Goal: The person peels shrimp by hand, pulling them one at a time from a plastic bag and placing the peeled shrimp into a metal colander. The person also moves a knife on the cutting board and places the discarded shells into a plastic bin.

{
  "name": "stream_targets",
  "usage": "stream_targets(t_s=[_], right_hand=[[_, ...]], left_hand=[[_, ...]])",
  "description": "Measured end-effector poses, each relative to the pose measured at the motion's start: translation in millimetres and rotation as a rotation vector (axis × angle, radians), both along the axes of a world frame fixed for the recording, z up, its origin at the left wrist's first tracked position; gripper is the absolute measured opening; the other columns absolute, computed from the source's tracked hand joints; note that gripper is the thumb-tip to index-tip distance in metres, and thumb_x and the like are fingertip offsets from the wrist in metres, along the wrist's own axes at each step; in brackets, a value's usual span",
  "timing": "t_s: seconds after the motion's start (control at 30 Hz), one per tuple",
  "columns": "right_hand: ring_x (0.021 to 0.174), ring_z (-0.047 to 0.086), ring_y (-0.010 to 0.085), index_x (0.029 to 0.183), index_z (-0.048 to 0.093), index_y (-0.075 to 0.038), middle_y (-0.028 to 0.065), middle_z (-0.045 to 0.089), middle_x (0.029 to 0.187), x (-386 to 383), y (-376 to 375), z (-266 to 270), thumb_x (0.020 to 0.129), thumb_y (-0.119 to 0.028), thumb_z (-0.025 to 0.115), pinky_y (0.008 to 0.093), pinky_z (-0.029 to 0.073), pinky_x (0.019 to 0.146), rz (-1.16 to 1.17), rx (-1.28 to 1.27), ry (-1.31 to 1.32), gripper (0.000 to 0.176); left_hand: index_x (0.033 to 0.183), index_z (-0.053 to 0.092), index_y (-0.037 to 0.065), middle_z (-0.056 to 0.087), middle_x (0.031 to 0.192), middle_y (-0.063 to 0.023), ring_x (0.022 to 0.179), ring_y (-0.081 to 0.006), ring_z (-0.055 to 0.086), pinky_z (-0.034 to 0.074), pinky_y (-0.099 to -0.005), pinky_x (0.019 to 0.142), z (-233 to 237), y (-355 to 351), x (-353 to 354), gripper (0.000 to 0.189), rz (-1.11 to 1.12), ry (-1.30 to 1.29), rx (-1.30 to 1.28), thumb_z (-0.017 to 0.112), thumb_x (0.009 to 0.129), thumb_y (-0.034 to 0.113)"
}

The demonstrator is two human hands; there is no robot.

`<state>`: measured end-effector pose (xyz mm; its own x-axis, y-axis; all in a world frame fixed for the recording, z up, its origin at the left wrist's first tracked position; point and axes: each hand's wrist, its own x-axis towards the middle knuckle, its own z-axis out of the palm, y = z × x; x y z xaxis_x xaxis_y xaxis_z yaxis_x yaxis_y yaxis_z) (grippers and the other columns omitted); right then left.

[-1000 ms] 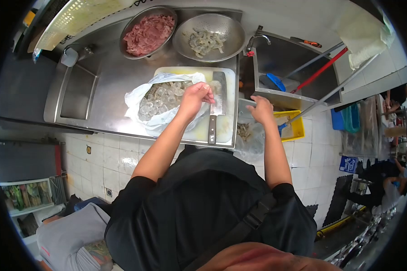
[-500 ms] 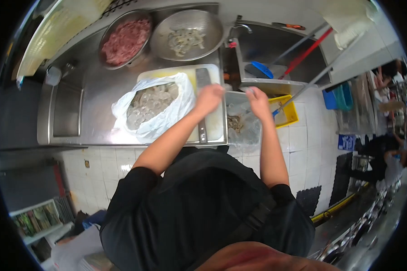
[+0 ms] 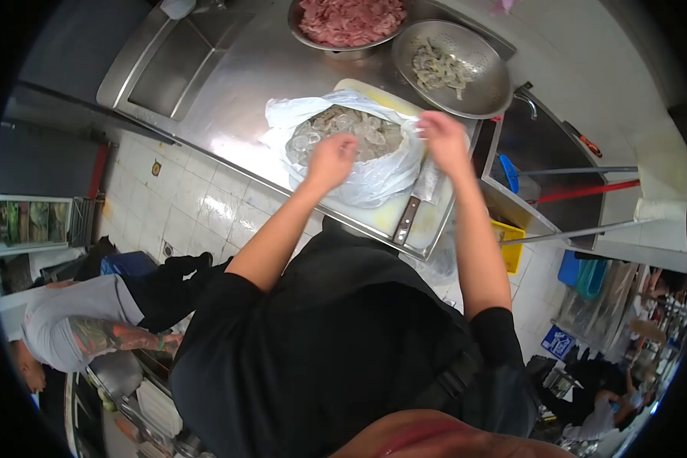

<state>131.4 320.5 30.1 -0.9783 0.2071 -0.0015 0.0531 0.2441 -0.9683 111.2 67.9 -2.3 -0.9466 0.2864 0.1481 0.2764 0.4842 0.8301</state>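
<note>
My left hand point(image 3: 333, 162) is over the front of a white plastic bag point(image 3: 385, 177), its fingers curled together; what they hold, if anything, is hidden. Inside the open bag lie shrimp and ice point(image 3: 362, 131). My right hand point(image 3: 444, 139) is at the bag's right edge, slightly blurred, with its fingers apart and nothing visible in them. The bag rests on a cutting board point(image 3: 433, 230). A cleaver point(image 3: 407, 221) with a brown handle lies on the board, right of the bag and partly under its edge.
Behind the board are a bowl of raw meat point(image 3: 351, 21) and a colander point(image 3: 485, 72) holding peeled shrimp. A sink point(image 3: 179, 69) is at the left. Long poles point(image 3: 588, 189) cross at the right, above a yellow container point(image 3: 509, 246). A person point(image 3: 91, 313) is at the lower left.
The view has turned, so the counter appears tilted. My left hand has moved from the board's right side to over the bag; my right hand has come from beyond the board to the bag's edge.
</note>
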Motion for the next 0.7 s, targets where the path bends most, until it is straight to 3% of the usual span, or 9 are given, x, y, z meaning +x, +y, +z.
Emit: stream_targets(t_s=[0.03,0.1,0.2,0.27,0.43,0.5,0.53,0.6,0.7], right_hand=[[0.088,0.066,0.0254,0.107,0.066,-0.007,0.0119,0.07,0.094,-15,-28,-13,0.087,-0.014,0.056,0.0352,0.051,0.083,0.11,0.305,0.022,0.023],[0.096,0.064,0.0295,0.11,0.066,-0.008,0.0125,0.069,0.099,-55,-77,-46,0.086,-0.02,0.058,0.04,0.048,0.088,0.27,0.47,-0.071,0.028],[0.101,0.062,0.0299,0.11,0.065,-0.01,0.014,0.067,0.103,-90,-128,-53,0.085,-0.026,0.06,0.0425,0.048,0.088,0.299,0.723,0.024,0.031],[0.104,0.06,0.0297,0.106,0.066,-0.011,0.0168,0.065,0.105,-100,-149,-50,0.081,-0.027,0.063,0.0417,0.048,0.088,0.274,1.076,0.05,0.03],[0.095,0.062,0.0332,0.102,0.065,-0.012,0.0165,0.067,0.093,-92,-144,-34,0.073,-0.03,0.065,0.0418,0.049,0.082,0.394,0.978,-0.21,0.034],[0.095,0.061,0.0337,0.101,0.065,-0.012,0.0158,0.067,0.094,-78,-137,-23,0.072,-0.03,0.066,0.042,0.049,0.082,0.414,0.895,-0.329,0.034],[0.095,0.061,0.0338,0.1,0.065,-0.012,0.0152,0.066,0.096,-68,-134,-20,0.072,-0.029,0.067,0.0425,0.049,0.082,0.42,0.928,-0.319,0.034],[0.095,0.061,0.0338,0.1,0.065,-0.012,0.0146,0.066,0.098,-47,-130,-15,0.072,-0.028,0.067,0.043,0.049,0.082,0.416,0.961,-0.323,0.033],[0.095,0.061,0.0371,0.102,0.066,-0.012,0.0151,0.064,0.103,-18,-122,-14,0.074,-0.021,0.065,0.0456,0.049,0.083,0.306,0.924,-0.239,0.03]], left_hand=[[0.095,0.066,0.003,0.067,0.086,-0.0145,0.076,-0.0274,0.065,0.051,-0.0359,0.07,2,-20,-2,0.015,0.061,-0.052,0.009,0.06,0.086,0.013],[0.094,0.066,0.004,0.068,0.088,-0.0155,0.076,-0.0299,0.065,0.051,-0.0376,0.069,5,-50,-4,0.015,0.125,-0.1,0.023,0.06,0.085,0.015],[0.092,0.067,0.004,0.068,0.087,-0.0142,0.074,-0.0271,0.065,0.05,-0.0365,0.067,3,-76,-2,0.014,0.231,-0.234,-0.001,0.062,0.084,0.015],[0.093,0.067,0.005,0.067,0.089,-0.0143,0.076,-0.028,0.064,0.05,-0.037,0.069,1,-85,-4,0.014,0.231,-0.188,-0.026,0.062,0.084,0.015],[0.104,0.066,0.005,0.065,0.097,-0.0118,0.09,-0.025,0.06,0.048,-0.0373,0.08,-10,-80,-37,0.025,0.04,0.081,-0.274,0.064,0.082,0.016],[0.112,0.063,0.007,0.06,0.111,-0.0121,0.108,-0.031,0.053,0.043,-0.0435,0.089,-21,-69,-58,0.036,-0.086,0.249,-0.427,0.066,0.079,0.02],[0.112,0.063,0.007,0.06,0.111,-0.0121,0.108,-0.031,0.053,0.043,-0.0435,0.089,-19,-65,-65,0.036,-0.095,0.248,-0.421,0.066,0.079,0.02],[0.12,0.058,0.009,0.054,0.118,-0.0134,0.111,-0.0328,0.051,0.043,-0.0455,0.089,-15,-56,-73,0.046,-0.165,0.13,-0.717,0.068,0.077,0.024],[0.123,0.054,0.009,0.05,0.122,-0.0169,0.109,-0.0337,0.052,0.042,-0.0467,0.09,-18,-47,-77,0.053,-0.222,0.04,-0.714,0.071,0.075,0.024]])
